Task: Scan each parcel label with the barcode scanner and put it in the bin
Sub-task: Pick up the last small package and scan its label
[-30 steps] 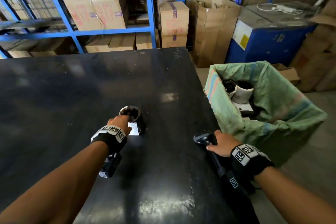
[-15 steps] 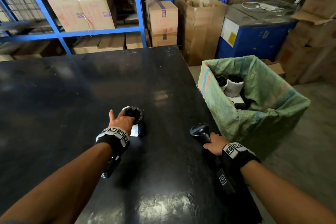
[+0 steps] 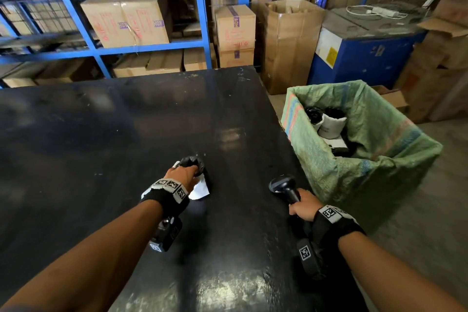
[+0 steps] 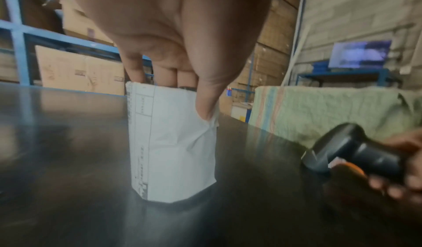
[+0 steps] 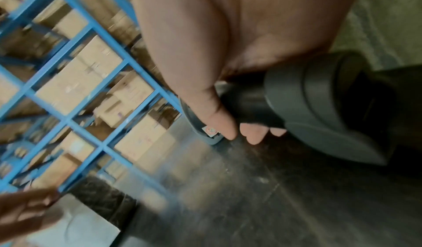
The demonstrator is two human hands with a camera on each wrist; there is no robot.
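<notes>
Both hands were busy: the left hand (image 3: 182, 175) pinched the parcel (image 4: 173, 142) mid-surface (image 3: 101, 134), and the right hand's (image 3: 302, 204) grip wrapped the barcode scanner (image 3: 285, 186) near the surface's right edge, beside the bin (image 3: 374, 167).

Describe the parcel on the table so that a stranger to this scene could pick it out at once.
Start at the black table; left of the green bin, the left hand grips the parcel. It is the only parcel on the table: black wrap, white label facing the person.

Black wristbands (image 3: 167, 200) – square-coded tags (both wrists)
</notes>
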